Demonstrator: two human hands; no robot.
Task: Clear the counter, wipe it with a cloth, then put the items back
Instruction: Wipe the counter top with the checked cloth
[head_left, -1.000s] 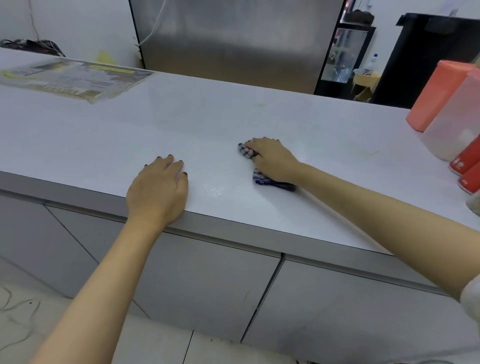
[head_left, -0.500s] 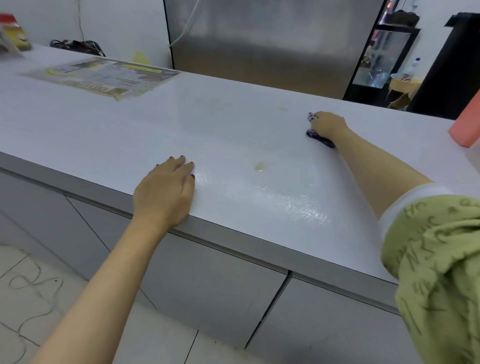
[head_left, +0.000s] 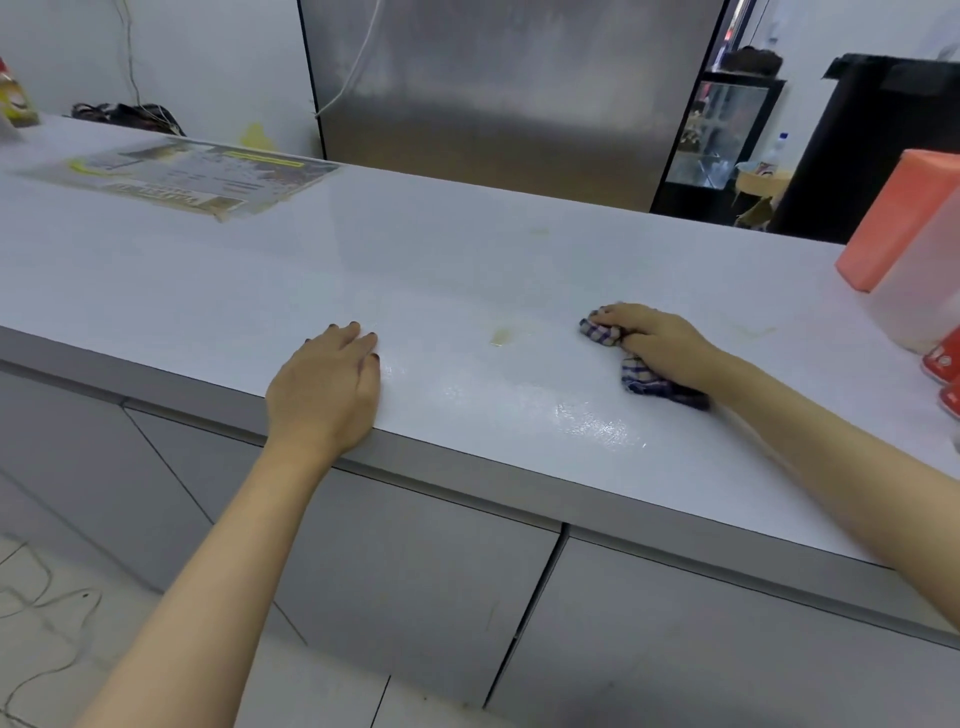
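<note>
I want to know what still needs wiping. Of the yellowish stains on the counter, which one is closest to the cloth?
The brownish-yellow stain, between the left hand and the cloth in the right hand. The others are fainter and farther away.

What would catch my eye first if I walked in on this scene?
Two bare arms reach over a long white counter. The right hand presses a checked cloth onto it, with a wet streak shining toward the near edge, while the left hand rests flat at that edge. A small yellowish stain sits between the hands.
</note>
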